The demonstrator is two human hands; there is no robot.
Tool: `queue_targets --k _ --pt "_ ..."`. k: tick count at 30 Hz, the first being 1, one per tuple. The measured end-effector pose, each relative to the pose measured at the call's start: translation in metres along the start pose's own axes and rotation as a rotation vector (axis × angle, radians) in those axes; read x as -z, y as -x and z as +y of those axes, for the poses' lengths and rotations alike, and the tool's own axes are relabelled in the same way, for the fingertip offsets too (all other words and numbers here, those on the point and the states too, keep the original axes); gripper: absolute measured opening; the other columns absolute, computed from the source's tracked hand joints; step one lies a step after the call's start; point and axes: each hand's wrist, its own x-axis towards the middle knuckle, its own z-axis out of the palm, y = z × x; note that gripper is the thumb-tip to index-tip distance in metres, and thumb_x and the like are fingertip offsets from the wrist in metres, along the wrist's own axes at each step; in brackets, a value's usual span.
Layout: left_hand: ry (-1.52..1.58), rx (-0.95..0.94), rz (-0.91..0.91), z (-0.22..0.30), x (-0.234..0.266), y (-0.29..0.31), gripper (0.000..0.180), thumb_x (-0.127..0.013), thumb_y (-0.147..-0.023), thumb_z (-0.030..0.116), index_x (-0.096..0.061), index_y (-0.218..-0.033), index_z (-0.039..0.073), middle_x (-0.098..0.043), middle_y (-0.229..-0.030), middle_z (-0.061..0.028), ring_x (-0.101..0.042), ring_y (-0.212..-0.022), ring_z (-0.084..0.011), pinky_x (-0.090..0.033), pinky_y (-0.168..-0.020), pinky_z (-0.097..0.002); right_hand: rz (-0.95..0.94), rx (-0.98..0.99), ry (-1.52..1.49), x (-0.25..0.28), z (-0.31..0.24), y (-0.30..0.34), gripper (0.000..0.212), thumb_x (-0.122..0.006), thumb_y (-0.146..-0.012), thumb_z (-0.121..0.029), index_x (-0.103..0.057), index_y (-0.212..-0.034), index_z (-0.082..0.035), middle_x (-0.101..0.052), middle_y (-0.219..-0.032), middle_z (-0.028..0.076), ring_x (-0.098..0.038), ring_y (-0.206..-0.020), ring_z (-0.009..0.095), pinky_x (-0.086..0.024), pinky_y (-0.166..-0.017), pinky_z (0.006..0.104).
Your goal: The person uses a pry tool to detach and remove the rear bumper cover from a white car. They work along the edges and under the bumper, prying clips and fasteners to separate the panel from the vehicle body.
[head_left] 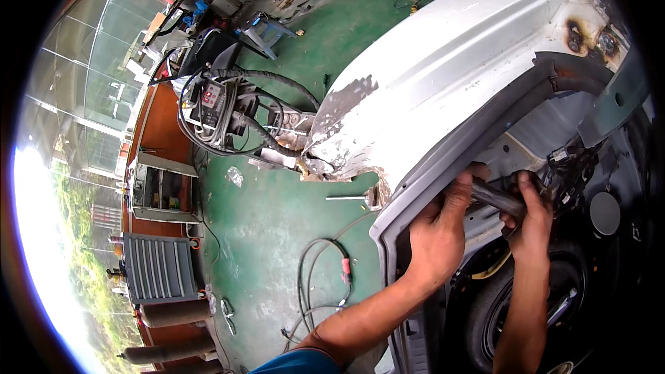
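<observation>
A dark grey, rod-like piece slants between my two hands inside the opening of a white car body; its exact kind I cannot make out. My left hand is closed at its upper left end, thumb up, beside the dark edge trim of the opening. At the lower right end, my right hand is closed round the piece, its fingers partly hidden. Dark wiring with connectors lies just beyond the right hand. The white panel has scraped paint and a torn, crumpled corner.
Below my hands a spare wheel sits in the car's well. A machine with thick cables stands left of the panel. A black hose with a red part loops over the green floor. A grey drawer cabinet stands farther left.
</observation>
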Motion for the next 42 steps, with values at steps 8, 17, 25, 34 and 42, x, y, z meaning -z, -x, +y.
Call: queue_targets --k 8,17,25,34,42 --pt "-0.159 0.008 0.053 -0.007 0.003 0.004 0.033 -0.054 -0.106 0.023 -0.051 -0.13 0.0 -0.065 -0.119 -0.011 -0.058 -0.112 -0.0171 -0.043 -0.103 -0.0323 -0.059 0.118 -0.084 -0.012 0.035 -0.016 0.024 -0.071 -0.096 -0.029 -0.064 -0.104 -0.007 -0.054 -0.07 0.0 -0.051 -0.051 0.01 -0.037 -0.041 0.0245" --pt "-0.2 0.076 0.056 -0.031 0.008 -0.006 0.034 -0.056 -0.106 0.03 -0.058 -0.125 0.001 -0.066 -0.118 -0.0078 -0.06 -0.109 -0.0143 -0.048 -0.098 -0.0315 -0.016 0.08 -0.068 -0.031 0.049 -0.031 0.02 -0.067 -0.095 -0.023 -0.067 -0.106 -0.006 -0.052 -0.069 -0.002 -0.047 -0.053 0.007 -0.033 -0.041 0.0236" --pt "-0.158 0.112 0.134 -0.043 0.01 -0.011 0.041 -0.056 -0.106 0.033 -0.059 -0.127 -0.002 -0.065 -0.123 -0.0108 -0.059 -0.112 -0.0162 -0.049 -0.098 -0.0333 0.037 0.2 0.021 -0.038 0.057 -0.056 0.012 -0.067 -0.091 -0.011 -0.07 -0.1 -0.004 -0.054 -0.073 -0.003 -0.042 -0.058 0.006 -0.031 -0.048 0.0259" --pt "-0.289 0.134 0.16 -0.047 0.019 -0.017 0.051 -0.064 -0.101 0.038 -0.058 -0.129 -0.005 -0.063 -0.125 -0.016 -0.057 -0.115 -0.0222 -0.043 -0.102 -0.0342 -0.02 0.345 0.095 -0.047 0.057 -0.064 0.014 -0.066 -0.089 -0.007 -0.071 -0.101 -0.001 -0.062 -0.079 0.001 -0.049 -0.061 0.007 -0.037 -0.052 0.0274" --pt "-0.222 0.063 0.076 -0.048 0.012 -0.023 0.029 -0.064 -0.102 0.025 -0.062 -0.117 0.0 -0.063 -0.113 -0.0072 -0.061 -0.107 -0.0166 -0.051 -0.101 -0.037 0.042 0.204 0.042 -0.043 0.044 -0.062 0.012 -0.066 -0.085 -0.003 -0.072 -0.096 -0.002 -0.064 -0.075 0.001 -0.055 -0.065 0.009 -0.043 -0.06 0.0257"
